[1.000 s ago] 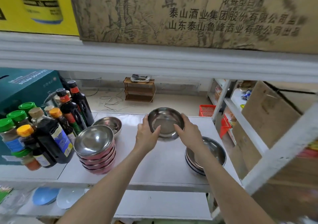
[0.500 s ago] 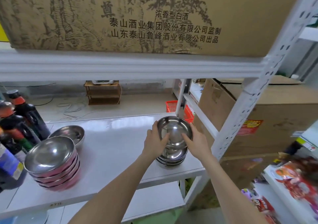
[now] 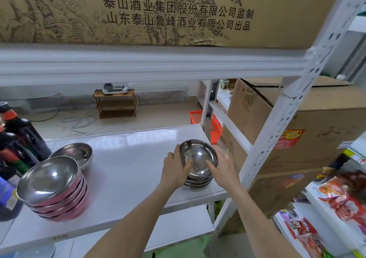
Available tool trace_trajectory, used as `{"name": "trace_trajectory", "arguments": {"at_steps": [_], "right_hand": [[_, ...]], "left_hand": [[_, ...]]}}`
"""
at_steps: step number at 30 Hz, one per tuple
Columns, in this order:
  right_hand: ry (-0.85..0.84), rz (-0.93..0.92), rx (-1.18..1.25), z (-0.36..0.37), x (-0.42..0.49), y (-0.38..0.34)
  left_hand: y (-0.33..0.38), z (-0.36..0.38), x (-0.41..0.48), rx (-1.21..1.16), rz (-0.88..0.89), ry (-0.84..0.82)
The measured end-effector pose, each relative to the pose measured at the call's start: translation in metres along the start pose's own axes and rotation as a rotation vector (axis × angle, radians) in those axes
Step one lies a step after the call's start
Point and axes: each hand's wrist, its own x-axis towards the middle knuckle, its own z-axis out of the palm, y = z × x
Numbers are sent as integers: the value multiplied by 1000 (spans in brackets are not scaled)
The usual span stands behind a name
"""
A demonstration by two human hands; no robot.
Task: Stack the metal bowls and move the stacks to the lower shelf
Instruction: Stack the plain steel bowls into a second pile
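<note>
Here the top bowl (image 3: 198, 157) sits nested in the right stack (image 3: 198, 181), which stands near the right front corner of the middle shelf (image 3: 126, 158). The left hand (image 3: 175, 170) cups the bowl's left rim, thumb over the edge. The right hand (image 3: 222, 165) lies against the right rim, its fingers spread and blurred, so I cannot tell whether it grips or only touches. The two hands are apart, one on either side of the bowl.

The step in hand looks like stacking: seating this bowl squarely on the ones beneath. It appears a little tilted and not quite settled.

To the left, well apart, a taller stack of pink-sided bowls (image 3: 53, 190) stands near the front edge, and just behind it lies a single bowl (image 3: 74, 153), unstacked. Dark bottles (image 3: 19, 139) crowd the far left. The lower shelf (image 3: 178, 226) shows below the front edge, bare where visible.

Next, I judge, the loose bowl needs gathering onto a stack. Alternatively, the right stack can go down now. That calls for both hands low on its sides, gripping the bottom bowl rather than the top, then clearing the shelf lip and the upright post (image 3: 277, 135) close on the right. Smooth metal may slide, so the stack should be kept level.
</note>
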Motion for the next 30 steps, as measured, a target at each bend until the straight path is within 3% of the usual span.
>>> {"name": "trace_trajectory", "arguments": {"at_steps": [12, 30], "right_hand": [[-3, 25, -29, 8, 1, 1], [38, 8, -82, 7, 1, -1]], "left_hand": [[-7, -2, -3, -14, -39, -84], [-7, -4, -1, 100, -18, -81]]}}
